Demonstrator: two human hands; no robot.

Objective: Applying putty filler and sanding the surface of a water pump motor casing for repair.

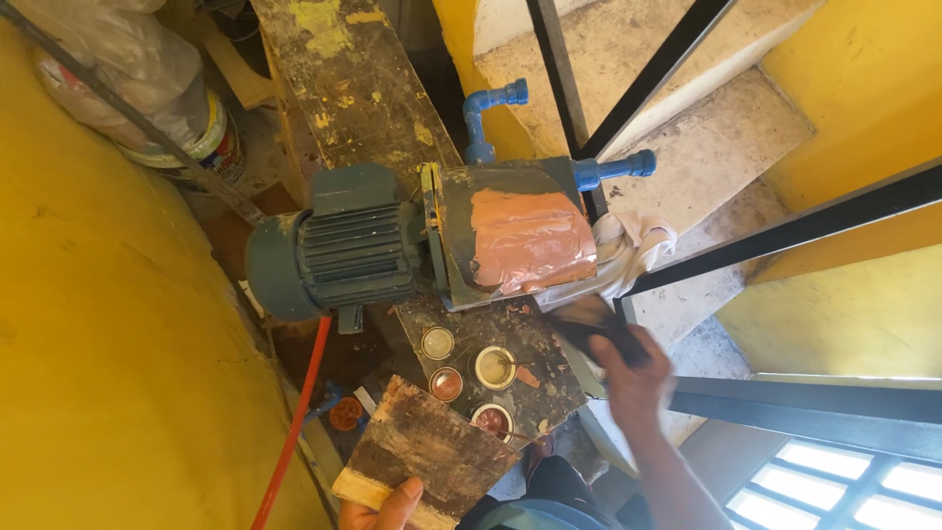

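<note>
The pump (510, 240), bolted to its blue-grey motor (334, 250), sits on the paint-spattered plank worktop (353, 79), its housing half coated in wet terracotta paint; my right hand (633, 378) grips a blurred brush (589, 319) at the lower edge, and I judge short, light strokes best there to avoid runs. My left hand (388, 505) clasps a scrap board (427, 451) as a palette, while open paint tins (496, 368), a white rag (628, 245) and black railing bars (785, 231) crowd my reach.
</note>
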